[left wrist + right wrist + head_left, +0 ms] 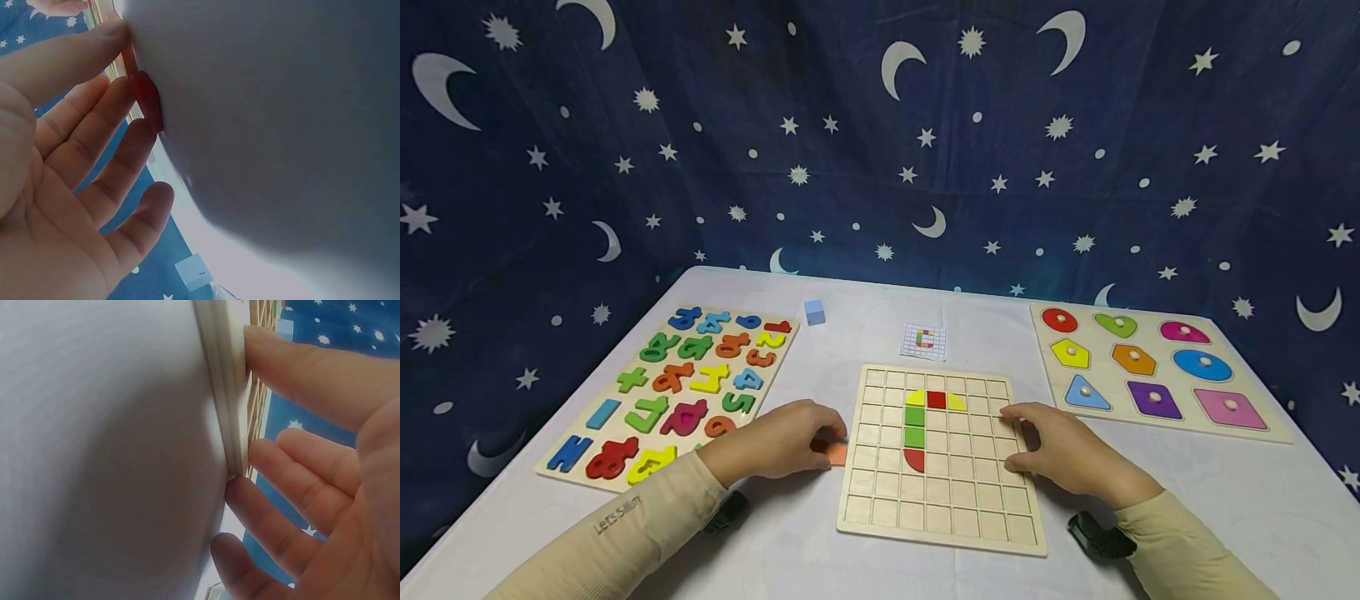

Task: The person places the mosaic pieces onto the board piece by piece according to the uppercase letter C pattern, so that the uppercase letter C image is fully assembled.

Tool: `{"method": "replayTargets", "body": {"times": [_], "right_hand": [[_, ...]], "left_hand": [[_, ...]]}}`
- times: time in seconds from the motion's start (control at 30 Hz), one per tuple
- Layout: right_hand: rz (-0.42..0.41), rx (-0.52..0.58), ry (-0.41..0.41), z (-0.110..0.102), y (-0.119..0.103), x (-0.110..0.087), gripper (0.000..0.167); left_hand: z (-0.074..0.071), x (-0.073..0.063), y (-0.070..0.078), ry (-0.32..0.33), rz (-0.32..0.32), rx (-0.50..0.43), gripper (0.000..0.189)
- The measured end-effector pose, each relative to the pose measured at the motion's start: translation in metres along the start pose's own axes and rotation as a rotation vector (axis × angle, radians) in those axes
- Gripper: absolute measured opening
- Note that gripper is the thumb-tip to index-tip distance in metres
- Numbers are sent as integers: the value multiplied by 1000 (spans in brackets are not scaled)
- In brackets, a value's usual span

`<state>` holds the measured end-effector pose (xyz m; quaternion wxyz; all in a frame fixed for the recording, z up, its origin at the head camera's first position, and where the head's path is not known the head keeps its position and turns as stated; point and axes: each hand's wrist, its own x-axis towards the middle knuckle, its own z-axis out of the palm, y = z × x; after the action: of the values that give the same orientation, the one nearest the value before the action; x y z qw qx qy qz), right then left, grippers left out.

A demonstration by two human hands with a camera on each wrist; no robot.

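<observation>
A square wooden grid board (880, 508) lies on the table. Set in its cells are a red square (936, 401), two yellow quarter-circle pieces, two green squares (914, 426) and a red quarter-circle piece (914, 460). At the board's left edge, my left hand (793, 437) has thumb and fingers spread about an orange piece (837, 453). Its thumb tip is at the orange piece in the left wrist view, where a red piece (146, 100) sits by the fingertips. My right hand (1063, 450) touches the board's right edge with thumb and fingertips.
A small card (923, 342) printed with a coloured grid pattern lies behind the board. A blue cube (814, 312) stands further back. On the left is a number puzzle board (658, 398); on the right, a knobbed shape puzzle (1157, 375). A starry dark curtain (850, 150) backs the table.
</observation>
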<state>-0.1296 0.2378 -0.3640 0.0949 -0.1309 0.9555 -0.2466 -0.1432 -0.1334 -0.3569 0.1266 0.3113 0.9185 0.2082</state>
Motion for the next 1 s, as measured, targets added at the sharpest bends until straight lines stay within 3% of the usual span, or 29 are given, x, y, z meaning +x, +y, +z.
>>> {"method": "replayTargets", "body": {"times": [1.0], "right_hand": [[-7, -7, 3, 0, 1, 0, 65]], "left_hand": [[-2, 2, -1, 31, 11, 41, 17]]}}
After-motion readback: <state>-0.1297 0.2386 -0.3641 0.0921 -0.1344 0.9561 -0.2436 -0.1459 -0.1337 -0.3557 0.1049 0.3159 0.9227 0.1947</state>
